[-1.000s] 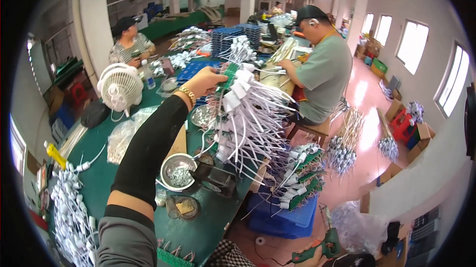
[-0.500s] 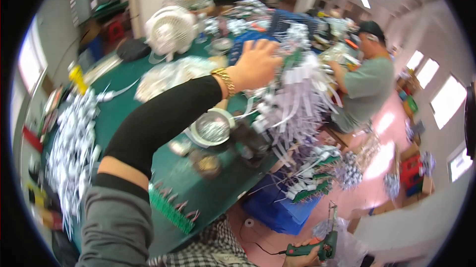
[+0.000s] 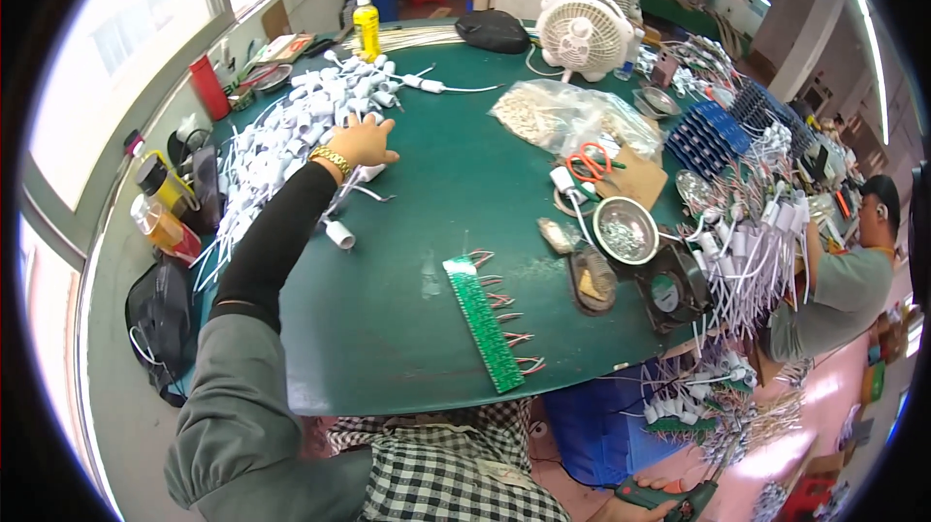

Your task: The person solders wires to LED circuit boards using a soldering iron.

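Note:
My left hand (image 3: 359,142), a gold bracelet at its wrist, reaches over the right edge of a large pile of white lamp holders with wires (image 3: 281,139). Its fingers are spread, and I see nothing gripped in them. One loose lamp holder (image 3: 338,234) lies on the green table just nearer to me. Low at the right, beside the table's front edge, my right hand (image 3: 635,506) is closed around a green power drill (image 3: 684,501), partly cut off by the frame. A green circuit-board strip with red and white wires (image 3: 485,328) lies near the front edge.
Right of the middle are a bowl of small metal parts (image 3: 626,231), orange-handled scissors (image 3: 589,163), a black fan-like device (image 3: 671,287) and a plastic bag (image 3: 562,120). A white fan (image 3: 582,32) stands at the back. A co-worker (image 3: 844,280) sits at the right; bottles line the left edge.
My view has turned left. My left hand has gone from the hanging bundle of wired lamp holders on the right to the pile on the left. The drill stays in my right hand.

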`<action>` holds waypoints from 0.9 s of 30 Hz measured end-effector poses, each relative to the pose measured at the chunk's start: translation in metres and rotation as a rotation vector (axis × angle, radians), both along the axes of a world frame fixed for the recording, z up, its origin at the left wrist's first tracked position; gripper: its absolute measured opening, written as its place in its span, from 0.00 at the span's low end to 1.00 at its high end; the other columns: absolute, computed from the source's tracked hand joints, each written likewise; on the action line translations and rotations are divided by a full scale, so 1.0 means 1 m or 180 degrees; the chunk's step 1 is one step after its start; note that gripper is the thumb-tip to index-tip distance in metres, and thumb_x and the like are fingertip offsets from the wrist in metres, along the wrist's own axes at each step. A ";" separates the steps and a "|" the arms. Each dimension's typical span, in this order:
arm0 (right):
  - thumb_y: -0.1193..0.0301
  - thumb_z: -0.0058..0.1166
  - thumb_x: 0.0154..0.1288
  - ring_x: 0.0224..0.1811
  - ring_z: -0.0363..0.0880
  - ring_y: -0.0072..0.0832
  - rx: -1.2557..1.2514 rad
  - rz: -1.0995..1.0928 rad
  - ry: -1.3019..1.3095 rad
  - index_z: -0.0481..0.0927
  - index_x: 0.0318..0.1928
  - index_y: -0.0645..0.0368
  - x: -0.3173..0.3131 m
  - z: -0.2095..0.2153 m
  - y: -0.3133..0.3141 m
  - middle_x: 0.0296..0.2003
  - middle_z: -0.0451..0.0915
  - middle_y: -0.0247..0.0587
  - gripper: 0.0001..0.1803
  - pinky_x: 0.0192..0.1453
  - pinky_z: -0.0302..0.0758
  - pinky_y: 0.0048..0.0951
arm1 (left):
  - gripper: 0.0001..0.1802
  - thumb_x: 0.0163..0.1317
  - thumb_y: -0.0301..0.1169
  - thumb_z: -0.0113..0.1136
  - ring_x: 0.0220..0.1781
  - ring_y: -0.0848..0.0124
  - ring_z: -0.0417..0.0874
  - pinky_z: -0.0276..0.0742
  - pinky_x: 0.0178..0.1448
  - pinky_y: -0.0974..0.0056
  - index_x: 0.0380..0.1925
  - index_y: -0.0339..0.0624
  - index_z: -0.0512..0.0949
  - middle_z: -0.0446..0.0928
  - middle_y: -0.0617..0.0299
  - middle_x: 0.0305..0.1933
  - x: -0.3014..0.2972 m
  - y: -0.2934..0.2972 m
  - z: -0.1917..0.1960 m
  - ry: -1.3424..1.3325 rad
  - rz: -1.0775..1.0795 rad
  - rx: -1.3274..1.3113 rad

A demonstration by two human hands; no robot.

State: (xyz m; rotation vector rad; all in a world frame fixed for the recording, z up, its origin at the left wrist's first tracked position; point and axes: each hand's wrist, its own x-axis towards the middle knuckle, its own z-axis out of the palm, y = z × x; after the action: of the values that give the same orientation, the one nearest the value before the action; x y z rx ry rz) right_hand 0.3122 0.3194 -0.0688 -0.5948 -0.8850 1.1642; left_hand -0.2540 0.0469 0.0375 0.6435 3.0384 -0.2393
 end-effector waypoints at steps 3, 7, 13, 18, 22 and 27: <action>0.50 0.49 0.61 0.26 0.68 0.27 0.0164 -0.0085 0.0058 0.73 0.37 0.58 -0.002 0.004 -0.011 0.26 0.67 0.36 0.21 0.26 0.65 0.25 | 0.29 0.60 0.54 0.50 0.61 0.46 0.70 0.63 0.60 0.39 0.59 0.56 0.70 0.72 0.41 0.56 -0.038 -0.010 -0.039 -0.0090 -0.0130 0.0214; 0.51 0.49 0.62 0.26 0.68 0.28 -0.0279 -0.0238 0.0044 0.69 0.52 0.60 -0.023 -0.002 -0.030 0.28 0.69 0.39 0.27 0.27 0.67 0.27 | 0.25 0.55 0.49 0.53 0.54 0.40 0.72 0.68 0.58 0.44 0.53 0.58 0.75 0.73 0.47 0.52 -0.015 -0.021 -0.040 0.0093 0.0120 0.0785; 0.50 0.48 0.63 0.26 0.69 0.31 -0.0001 0.0871 0.0128 0.65 0.57 0.58 -0.065 0.000 -0.057 0.29 0.72 0.42 0.30 0.27 0.69 0.31 | 0.25 0.49 0.46 0.62 0.50 0.47 0.70 0.70 0.53 0.49 0.49 0.56 0.77 0.72 0.51 0.47 0.063 -0.059 -0.048 0.0287 -0.0749 0.1215; 0.49 0.48 0.63 0.26 0.69 0.31 0.0180 0.0991 -0.0082 0.67 0.52 0.57 -0.068 0.009 -0.071 0.29 0.72 0.41 0.27 0.27 0.69 0.32 | 0.22 0.47 0.41 0.65 0.44 0.53 0.67 0.67 0.51 0.55 0.45 0.51 0.78 0.70 0.54 0.42 0.129 -0.080 -0.043 0.0073 -0.1819 0.1926; 0.50 0.48 0.64 0.27 0.70 0.32 0.0058 0.2096 -0.0114 0.67 0.52 0.57 -0.070 -0.010 -0.067 0.29 0.73 0.42 0.26 0.29 0.71 0.33 | 0.25 0.51 0.42 0.68 0.57 0.51 0.68 0.65 0.61 0.54 0.50 0.50 0.77 0.66 0.49 0.57 0.143 -0.158 -0.026 -0.1640 -0.1861 0.2325; 0.52 0.48 0.65 0.29 0.71 0.31 -0.0196 0.2233 -0.0218 0.67 0.51 0.57 -0.076 0.009 -0.087 0.30 0.74 0.42 0.24 0.29 0.71 0.34 | 0.24 0.54 0.39 0.66 0.56 0.66 0.75 0.70 0.57 0.61 0.50 0.42 0.77 0.76 0.56 0.53 0.064 -0.164 0.028 -0.2262 -0.1469 0.1958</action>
State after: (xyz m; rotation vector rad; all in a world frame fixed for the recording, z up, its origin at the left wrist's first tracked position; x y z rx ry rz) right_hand 0.2360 0.2327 -0.0599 -0.3766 -1.1645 1.8121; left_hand -0.1901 -0.1174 0.0657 1.1451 2.2082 0.7755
